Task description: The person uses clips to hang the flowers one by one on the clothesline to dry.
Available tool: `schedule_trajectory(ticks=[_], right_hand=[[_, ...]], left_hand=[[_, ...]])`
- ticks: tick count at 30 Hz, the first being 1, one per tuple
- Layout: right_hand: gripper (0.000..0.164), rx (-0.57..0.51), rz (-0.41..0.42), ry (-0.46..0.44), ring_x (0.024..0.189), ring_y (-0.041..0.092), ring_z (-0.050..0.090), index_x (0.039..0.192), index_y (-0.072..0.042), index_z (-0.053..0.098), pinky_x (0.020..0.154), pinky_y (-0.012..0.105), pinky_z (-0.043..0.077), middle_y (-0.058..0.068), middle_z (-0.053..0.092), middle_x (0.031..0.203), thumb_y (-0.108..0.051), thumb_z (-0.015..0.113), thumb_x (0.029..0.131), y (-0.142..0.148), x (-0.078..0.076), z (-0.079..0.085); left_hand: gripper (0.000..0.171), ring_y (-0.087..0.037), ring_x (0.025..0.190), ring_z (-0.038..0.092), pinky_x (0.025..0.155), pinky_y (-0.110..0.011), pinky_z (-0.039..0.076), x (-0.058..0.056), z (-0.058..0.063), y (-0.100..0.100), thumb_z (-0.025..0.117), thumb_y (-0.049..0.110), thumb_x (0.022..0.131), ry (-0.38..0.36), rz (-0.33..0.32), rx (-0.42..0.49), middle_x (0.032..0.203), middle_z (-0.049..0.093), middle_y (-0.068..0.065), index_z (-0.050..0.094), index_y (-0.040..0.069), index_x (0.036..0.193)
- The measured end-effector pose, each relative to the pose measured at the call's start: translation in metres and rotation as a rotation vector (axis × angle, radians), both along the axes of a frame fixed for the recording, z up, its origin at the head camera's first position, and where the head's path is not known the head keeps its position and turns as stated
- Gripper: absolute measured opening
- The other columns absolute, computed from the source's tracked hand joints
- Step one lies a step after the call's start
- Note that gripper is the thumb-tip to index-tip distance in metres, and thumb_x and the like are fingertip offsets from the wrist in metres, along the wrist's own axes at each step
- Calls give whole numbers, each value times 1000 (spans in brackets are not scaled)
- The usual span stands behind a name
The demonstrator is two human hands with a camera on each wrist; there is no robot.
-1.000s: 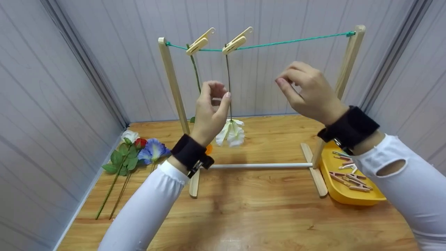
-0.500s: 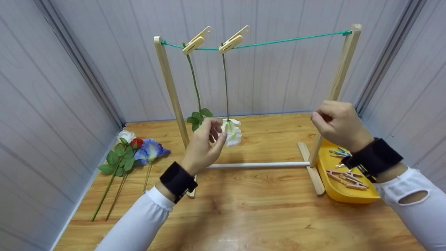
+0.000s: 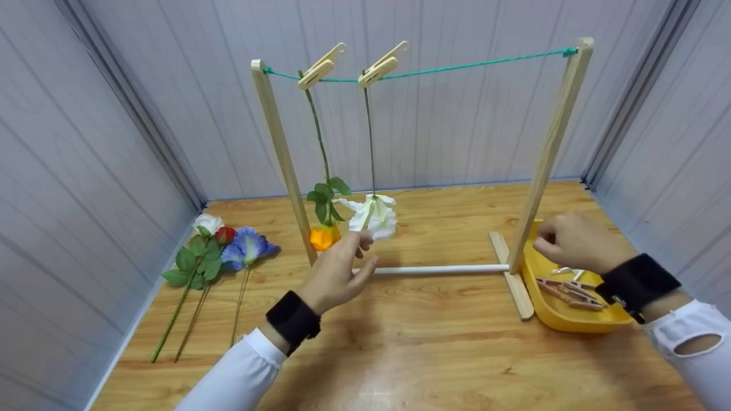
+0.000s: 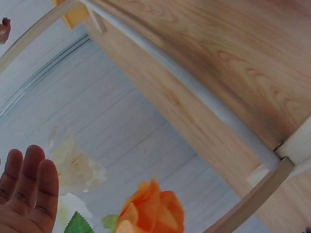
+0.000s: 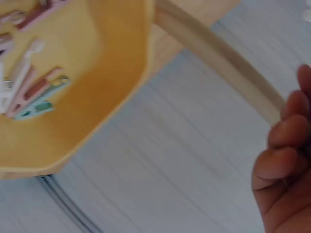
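Note:
In the head view my left hand (image 3: pixel 337 274) hovers in front of the rack's white bar, its fingers relaxed and holding nothing. Behind it hang a white lily (image 3: pixel 374 217) and an orange rose (image 3: pixel 324 237), heads down. Their stems are clipped to the green string (image 3: pixel 457 67) by cream clothespins (image 3: pixel 378 72). My right hand (image 3: pixel 579 242) is above the yellow tray (image 3: pixel 577 325), fingers loosely curled with nothing in them. Pink, white and green clothespins (image 5: pixel 34 92) lie in that tray, partly hidden by the hand in the head view.
On the table's left lie a white rose (image 3: pixel 208 222), a red rose (image 3: pixel 225 234) and a blue flower (image 3: pixel 248 249). Wooden posts (image 3: pixel 551 154) hold the string, and a white bar (image 3: pixel 440 269) joins their feet. Panel walls enclose the back and sides.
Both hands have come down from near the string. The left hand has dropped below the hanging lily; the right has moved right and down over the tray. The clipped flowers stay hanging.

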State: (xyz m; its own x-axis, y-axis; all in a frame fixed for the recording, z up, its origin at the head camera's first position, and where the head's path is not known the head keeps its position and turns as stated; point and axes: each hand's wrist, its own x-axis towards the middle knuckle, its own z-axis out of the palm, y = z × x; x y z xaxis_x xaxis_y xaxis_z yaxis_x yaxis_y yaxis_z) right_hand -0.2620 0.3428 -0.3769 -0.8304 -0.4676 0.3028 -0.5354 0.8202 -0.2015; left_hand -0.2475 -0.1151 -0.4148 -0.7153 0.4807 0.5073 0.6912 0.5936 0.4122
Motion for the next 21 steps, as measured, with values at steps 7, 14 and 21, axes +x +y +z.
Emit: schedule_trajectory(ticks=[7,14,21], right_hand=[[17,175,-63,-313,63,12,49,77,-15,67,60,30,41,-5,57,70,-11,68,93,21,-14,-27],[37,252,-100,-535,82,22,62,110,1,74,72,42,55,10,72,96,-24,85,85,34,-23,-50],[43,272,-121,-574,80,23,62,109,5,73,73,41,55,11,73,95,-21,90,79,38,-24,-68]], left_hand=[[34,-36,111,71,94,-48,62,-2,-13,-4,69,25,108,-116,-4,-47,124,69,-20,59,2,130],[52,-40,131,66,110,-56,55,0,-25,-7,67,38,109,-279,14,-114,142,66,-23,57,2,145],[74,-39,142,59,116,-57,51,5,-36,-4,64,54,107,-379,17,-242,157,58,-19,48,5,159]])
